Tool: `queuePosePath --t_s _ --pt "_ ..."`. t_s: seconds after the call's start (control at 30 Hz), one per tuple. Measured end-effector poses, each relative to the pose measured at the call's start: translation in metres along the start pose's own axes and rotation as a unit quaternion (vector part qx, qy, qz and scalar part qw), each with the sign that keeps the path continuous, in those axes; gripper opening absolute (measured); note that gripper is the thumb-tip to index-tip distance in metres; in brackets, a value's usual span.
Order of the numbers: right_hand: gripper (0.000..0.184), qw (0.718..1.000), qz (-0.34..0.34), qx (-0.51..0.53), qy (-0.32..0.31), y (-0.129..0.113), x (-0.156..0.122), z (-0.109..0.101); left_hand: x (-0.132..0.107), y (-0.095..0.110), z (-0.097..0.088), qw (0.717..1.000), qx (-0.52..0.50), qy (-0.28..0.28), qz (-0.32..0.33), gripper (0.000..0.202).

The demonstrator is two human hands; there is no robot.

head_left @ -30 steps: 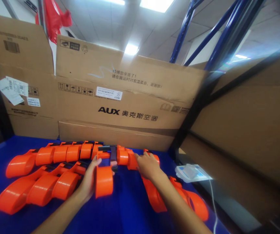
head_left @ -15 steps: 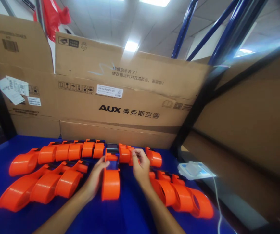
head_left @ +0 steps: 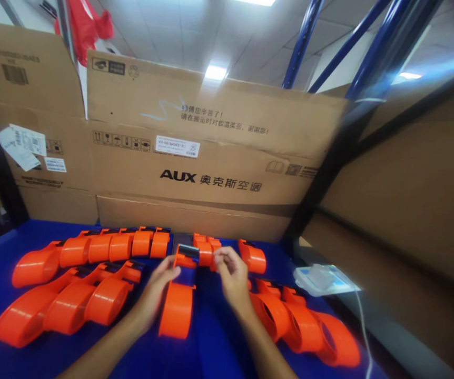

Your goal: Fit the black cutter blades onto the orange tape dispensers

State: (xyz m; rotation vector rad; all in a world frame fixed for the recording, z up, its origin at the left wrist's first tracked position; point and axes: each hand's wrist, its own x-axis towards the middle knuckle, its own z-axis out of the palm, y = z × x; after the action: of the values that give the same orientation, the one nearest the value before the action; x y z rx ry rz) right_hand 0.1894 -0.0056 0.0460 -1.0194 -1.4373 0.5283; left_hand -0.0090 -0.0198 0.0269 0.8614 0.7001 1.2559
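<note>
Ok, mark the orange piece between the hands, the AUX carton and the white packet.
orange piece point(head_left: 176, 311): head view, round body.
AUX carton point(head_left: 227, 152): head view, front face.
white packet point(head_left: 324, 279): head view, top.

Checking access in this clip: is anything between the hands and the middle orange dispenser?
Nothing visible. The left hand touches the middle orange dispenser at its neck; the right hand is just beside its dark head, with only blue table between.
</note>
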Motion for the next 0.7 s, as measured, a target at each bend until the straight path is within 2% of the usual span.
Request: queuePosePath --t_s 0.07,0.1,0.17,0.27,0.43,0.7 --pt "0.023 0.994 0.021 0.005 -0.110 -0.005 -0.006 0.007 0.001 0.000 0.000 1.000 0.008 0.010 0.018 0.037" --pt "0.025 0.989 0.029 0.002 -0.146 -0.006 -0.009 0.011 0.001 0.000 -0.001 1.000 0.013 0.011 0.026 0.036" --pt "0.030 0.983 0.042 -0.002 -0.177 -0.009 -0.014 0.018 0.001 0.000 -0.001 0.999 0.029 0.014 0.037 0.035" --pt "0.033 0.985 0.053 0.001 -0.165 -0.010 -0.018 0.025 0.002 0.001 -0.001 0.996 0.064 0.022 0.058 0.038" --pt "0.025 0.989 0.045 -0.023 -0.140 -0.011 -0.023 0.031 0.004 0.003 -0.001 0.985 0.124 -0.010 0.117 0.038" --pt "0.029 0.990 0.028 -0.076 -0.116 -0.014 -0.025 0.033 0.002 0.004 -0.002 0.981 0.149 -0.016 0.124 0.044"
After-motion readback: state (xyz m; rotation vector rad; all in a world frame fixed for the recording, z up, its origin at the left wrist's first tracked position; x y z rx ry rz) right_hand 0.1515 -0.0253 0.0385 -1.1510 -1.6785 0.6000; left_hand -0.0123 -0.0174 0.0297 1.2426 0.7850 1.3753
